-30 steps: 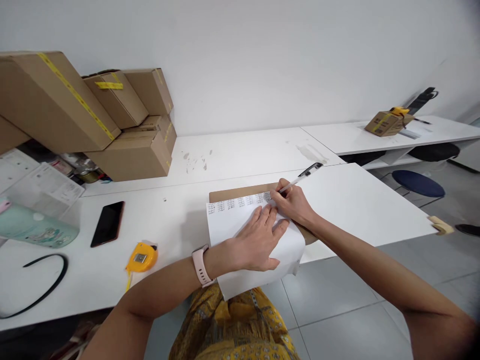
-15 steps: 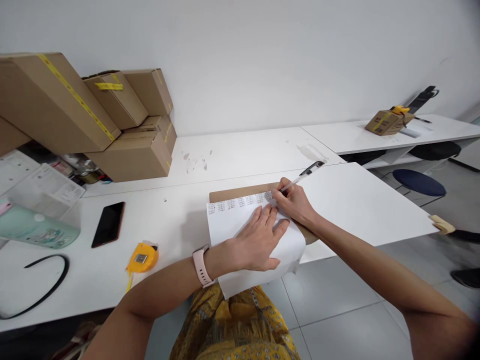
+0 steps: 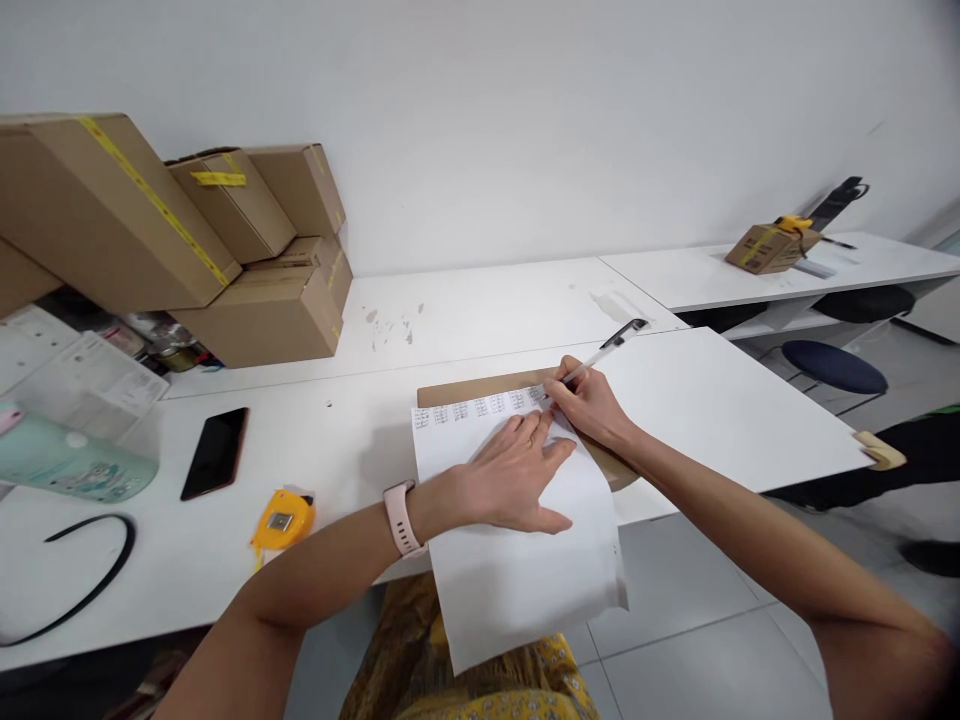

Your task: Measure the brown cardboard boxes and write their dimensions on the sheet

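Observation:
A white sheet of paper (image 3: 525, 560) with small written rows along its top lies on a brown cardboard piece (image 3: 480, 388) at the front edge of the white table (image 3: 712, 400). The sheet's lower part hangs off the table over my lap. My left hand (image 3: 510, 480), with a pink watch on the wrist, lies flat and open on the paper. My right hand (image 3: 589, 405) is closed on a clear pen (image 3: 604, 352) with a black cap, its tip on the top right of the written rows.
A yellow tape measure (image 3: 283, 518), a black phone (image 3: 215, 452), a mint bottle (image 3: 64, 462) and a black band (image 3: 82, 580) lie to the left. Cardboard boxes (image 3: 225, 250) are stacked at back left. A blue stool (image 3: 834, 368) and a small box (image 3: 766, 247) stand right; another person's dark leg (image 3: 885, 465) is there.
The paper's lower end has unfolded and now hangs further off the table edge. A person's dark leg has come in at the right. Both hands stay in place.

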`<state>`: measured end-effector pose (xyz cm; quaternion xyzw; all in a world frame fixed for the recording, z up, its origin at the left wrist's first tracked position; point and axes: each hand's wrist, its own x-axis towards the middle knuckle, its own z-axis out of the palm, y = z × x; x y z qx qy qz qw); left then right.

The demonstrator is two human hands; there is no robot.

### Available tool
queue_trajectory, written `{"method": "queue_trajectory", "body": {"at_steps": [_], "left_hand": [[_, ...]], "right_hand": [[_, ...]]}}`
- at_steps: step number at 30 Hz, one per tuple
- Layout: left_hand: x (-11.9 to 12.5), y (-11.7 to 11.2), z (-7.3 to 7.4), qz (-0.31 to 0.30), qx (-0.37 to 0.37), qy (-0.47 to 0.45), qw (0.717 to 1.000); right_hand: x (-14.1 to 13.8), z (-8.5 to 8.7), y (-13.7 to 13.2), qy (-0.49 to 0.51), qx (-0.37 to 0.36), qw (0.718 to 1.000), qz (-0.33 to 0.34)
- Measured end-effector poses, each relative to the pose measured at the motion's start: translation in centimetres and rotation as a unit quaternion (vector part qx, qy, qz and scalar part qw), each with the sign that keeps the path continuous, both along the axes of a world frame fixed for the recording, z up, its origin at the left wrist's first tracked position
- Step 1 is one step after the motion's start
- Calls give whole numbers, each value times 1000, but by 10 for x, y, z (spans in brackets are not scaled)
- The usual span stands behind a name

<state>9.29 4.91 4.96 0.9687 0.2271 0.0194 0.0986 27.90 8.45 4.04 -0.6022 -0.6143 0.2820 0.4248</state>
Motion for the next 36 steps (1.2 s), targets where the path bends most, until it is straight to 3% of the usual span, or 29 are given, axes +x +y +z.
{"method": "queue_trajectory", "body": {"at_steps": [8,36], "left_hand": [[-2,0,-9,2,32,-28,999],[-1,1,-10,3,30,-28,999]], "right_hand": [[-2,2,-2,-29,7,1000,5],[-4,5,-1,-55,11,998,-5]]}}
